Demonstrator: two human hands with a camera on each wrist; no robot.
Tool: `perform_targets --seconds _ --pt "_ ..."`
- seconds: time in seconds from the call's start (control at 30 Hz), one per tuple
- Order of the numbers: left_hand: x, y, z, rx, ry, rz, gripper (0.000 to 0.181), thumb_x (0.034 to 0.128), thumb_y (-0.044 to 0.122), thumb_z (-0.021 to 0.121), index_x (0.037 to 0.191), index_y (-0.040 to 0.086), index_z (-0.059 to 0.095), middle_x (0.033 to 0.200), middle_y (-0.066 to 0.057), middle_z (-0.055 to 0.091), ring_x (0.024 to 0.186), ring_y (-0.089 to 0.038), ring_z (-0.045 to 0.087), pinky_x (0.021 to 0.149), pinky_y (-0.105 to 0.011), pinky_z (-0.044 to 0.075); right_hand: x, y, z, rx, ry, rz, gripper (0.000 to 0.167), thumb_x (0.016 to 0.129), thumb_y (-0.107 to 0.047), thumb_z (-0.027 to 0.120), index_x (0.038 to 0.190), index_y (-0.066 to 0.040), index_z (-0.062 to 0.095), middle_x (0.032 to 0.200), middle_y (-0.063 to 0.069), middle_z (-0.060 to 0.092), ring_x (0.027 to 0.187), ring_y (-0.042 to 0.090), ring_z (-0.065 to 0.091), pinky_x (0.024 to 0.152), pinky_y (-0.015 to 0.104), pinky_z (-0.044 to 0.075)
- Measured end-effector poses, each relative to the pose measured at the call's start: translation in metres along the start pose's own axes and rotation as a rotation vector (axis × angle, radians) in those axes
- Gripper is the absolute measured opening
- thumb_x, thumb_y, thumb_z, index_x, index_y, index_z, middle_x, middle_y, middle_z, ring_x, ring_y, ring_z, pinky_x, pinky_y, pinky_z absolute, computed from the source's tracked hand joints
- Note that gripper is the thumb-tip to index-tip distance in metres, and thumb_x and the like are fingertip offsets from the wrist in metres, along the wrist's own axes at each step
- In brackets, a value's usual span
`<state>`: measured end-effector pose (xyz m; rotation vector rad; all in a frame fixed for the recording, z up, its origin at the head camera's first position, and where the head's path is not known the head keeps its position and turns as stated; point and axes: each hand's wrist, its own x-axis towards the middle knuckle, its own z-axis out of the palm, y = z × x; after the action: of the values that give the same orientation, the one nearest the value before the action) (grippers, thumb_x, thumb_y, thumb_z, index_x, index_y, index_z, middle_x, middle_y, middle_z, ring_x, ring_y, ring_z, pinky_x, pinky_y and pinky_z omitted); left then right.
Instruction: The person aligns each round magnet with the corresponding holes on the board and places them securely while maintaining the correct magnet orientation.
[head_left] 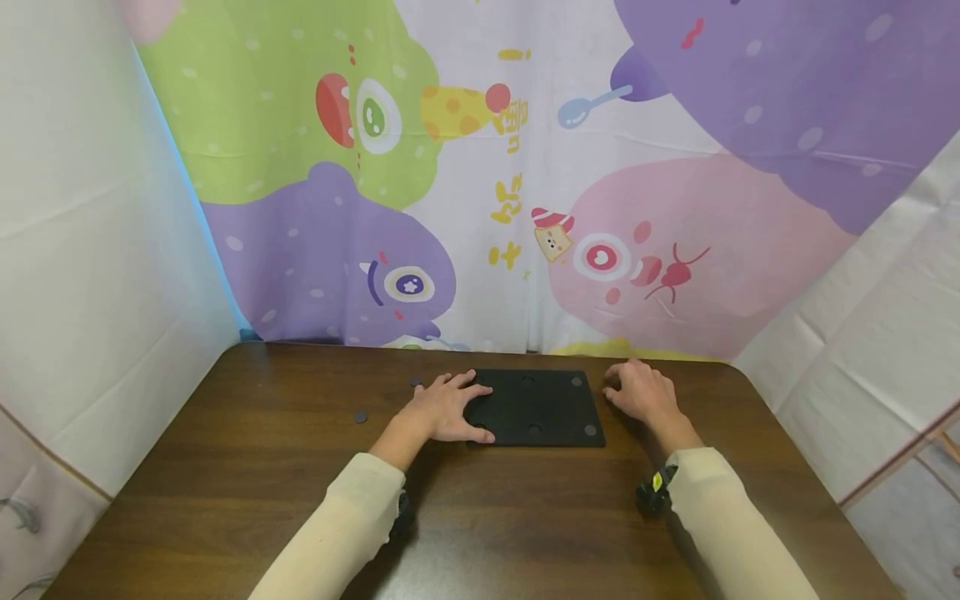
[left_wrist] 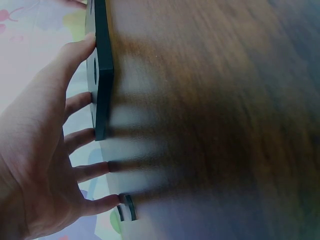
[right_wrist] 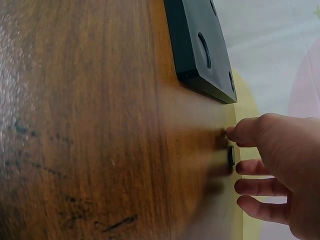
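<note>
A flat black board point(head_left: 555, 408) with several round recesses in its top lies on the table. The two circles at its right end look greyer than the others. Fingers spread, my left hand point(head_left: 444, 410) rests on the board's left end, with the thumb and some fingertips touching it. Two small dark discs point(head_left: 361, 417) lie left of that hand. Beyond the board's right edge is my right hand point(head_left: 643, 392), fingers loosely bent. In the right wrist view another small disc point(right_wrist: 231, 156) lies on the table between thumb and fingers; a gap shows beside the thumb.
The brown wooden table point(head_left: 480, 517) ends at a cartoon-printed curtain point(head_left: 495, 308) behind the board. White cloth point(head_left: 90, 208) hangs at both sides. A dark device point(head_left: 652, 496) is strapped at the right wrist.
</note>
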<state>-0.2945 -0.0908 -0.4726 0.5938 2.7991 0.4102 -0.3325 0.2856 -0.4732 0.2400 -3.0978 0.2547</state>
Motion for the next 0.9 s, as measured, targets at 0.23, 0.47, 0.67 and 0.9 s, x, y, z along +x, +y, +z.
perform_targets --seconds 0.23,0.47,0.67,0.9 --pt "0.007 -0.005 0.006 -0.008 -0.002 0.000 0.090 0.0927 0.074 0.077 0.170 0.039 0.049 0.190 -0.006 0.028 0.172 -0.053 0.030 0.126 -0.091 0.027 0.000 0.000 0.002 0.002 -0.007 0.004 0.033 0.105 -0.028 0.077 0.133 -0.011 0.082 0.141 0.025 0.074 0.119 0.055 0.074 0.088 0.068 0.063" --pt "0.005 -0.003 0.003 -0.004 0.002 0.000 0.091 0.0922 0.072 0.078 0.170 0.036 0.050 0.189 -0.007 0.029 0.171 -0.052 0.031 0.126 -0.091 0.029 -0.002 0.000 0.002 0.004 -0.013 0.003 0.032 0.105 -0.027 0.076 0.132 -0.010 0.082 0.141 0.025 0.074 0.120 0.056 0.073 0.090 0.069 0.062" --pt "0.000 0.002 0.001 0.019 -0.001 -0.008 0.088 0.0953 0.071 0.077 0.171 0.036 0.049 0.190 -0.006 0.028 0.172 -0.051 0.031 0.128 -0.088 0.029 0.000 0.000 0.002 0.004 -0.013 0.005 0.030 0.104 -0.025 0.075 0.130 -0.011 0.083 0.141 0.024 0.075 0.119 0.055 0.074 0.089 0.068 0.063" --pt "0.000 0.001 0.000 0.021 -0.002 -0.009 0.087 0.0953 0.071 0.076 0.171 0.037 0.049 0.190 -0.006 0.028 0.172 -0.052 0.031 0.127 -0.089 0.029 -0.001 0.002 -0.001 0.004 -0.034 0.002 0.031 0.102 -0.021 0.075 0.130 -0.010 0.082 0.141 0.022 0.076 0.121 0.053 0.075 0.089 0.067 0.064"
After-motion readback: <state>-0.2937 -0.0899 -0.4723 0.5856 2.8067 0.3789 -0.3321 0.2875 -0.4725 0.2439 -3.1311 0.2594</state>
